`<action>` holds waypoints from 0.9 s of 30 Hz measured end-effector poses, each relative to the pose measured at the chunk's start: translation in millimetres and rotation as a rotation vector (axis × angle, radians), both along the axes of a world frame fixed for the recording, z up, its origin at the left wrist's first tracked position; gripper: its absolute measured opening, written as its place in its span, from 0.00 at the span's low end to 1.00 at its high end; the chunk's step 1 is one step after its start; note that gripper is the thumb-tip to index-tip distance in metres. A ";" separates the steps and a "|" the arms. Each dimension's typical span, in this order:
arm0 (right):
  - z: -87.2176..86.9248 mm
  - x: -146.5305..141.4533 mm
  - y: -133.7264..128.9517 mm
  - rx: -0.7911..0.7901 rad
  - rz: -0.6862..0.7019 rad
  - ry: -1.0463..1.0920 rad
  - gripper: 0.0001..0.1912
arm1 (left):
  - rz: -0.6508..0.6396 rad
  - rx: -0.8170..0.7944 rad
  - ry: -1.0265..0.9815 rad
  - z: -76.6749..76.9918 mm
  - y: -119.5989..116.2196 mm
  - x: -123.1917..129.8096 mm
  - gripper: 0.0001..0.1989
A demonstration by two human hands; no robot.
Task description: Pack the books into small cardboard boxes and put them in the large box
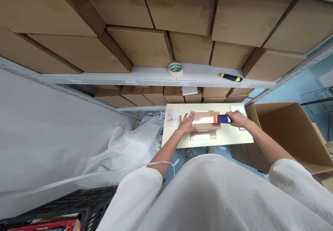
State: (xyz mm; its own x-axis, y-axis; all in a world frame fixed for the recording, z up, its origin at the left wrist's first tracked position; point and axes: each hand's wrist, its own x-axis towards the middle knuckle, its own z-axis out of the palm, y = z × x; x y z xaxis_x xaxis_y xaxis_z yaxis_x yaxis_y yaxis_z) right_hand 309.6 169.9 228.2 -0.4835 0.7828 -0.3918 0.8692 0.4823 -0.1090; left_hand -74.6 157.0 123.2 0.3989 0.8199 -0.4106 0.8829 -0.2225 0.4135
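Apparently midway through taping: on the cream tabletop (231, 135), steadying a carton (205, 114) with splayed, ungrasping left hand (187, 123), gripping an orange-and-blue dispenser (222, 118) in the right hand (236, 119); with glossy strip (203, 120) laid along its top, seemingly not yet severed.

Bare left hand (186, 124) is spread over the 9 o'clock end of a small brown cardboard box (205, 126), right hand (237, 119) grips a dark-blue-and-orange handheld tool (223, 118) at its 3 o'clock end. Probably a tape dispenser, kinda small to tell. Pale yellow rectangular tabletop (179, 142) underneath. From the box, a cream tape roll (175, 73) sits at 11 o'clock, black-and-yellow cutter (231, 77) at 1.
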 end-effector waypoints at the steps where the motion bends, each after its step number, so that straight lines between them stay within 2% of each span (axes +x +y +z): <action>1: -2.9 14.3 -3.0 -0.005 -0.014 -0.007 0.21 | 0.000 -0.004 0.004 0.2 0.3 0.5 0.56; 4: -15.1 51.6 -10.4 -0.017 -0.041 0.005 0.19 | -0.002 -0.017 0.028 0.5 1.0 2.2 0.57; 8: -28.6 91.8 -11.4 -0.006 -0.045 0.032 0.21 | -0.007 -0.030 0.073 3.0 2.0 5.2 0.57; 14: -31.2 129.6 -0.6 0.015 -0.075 0.034 0.25 | 0.004 -0.040 0.100 6.4 2.9 8.0 0.58; 20: -39.8 116.5 2.5 0.012 -0.064 -0.053 0.24 | 0.017 -0.036 0.114 5.2 4.5 10.1 0.58; 27: -45.3 63.8 13.7 -0.025 0.012 -0.207 0.27 | 0.010 -0.035 0.164 11.6 8.0 19.5 0.58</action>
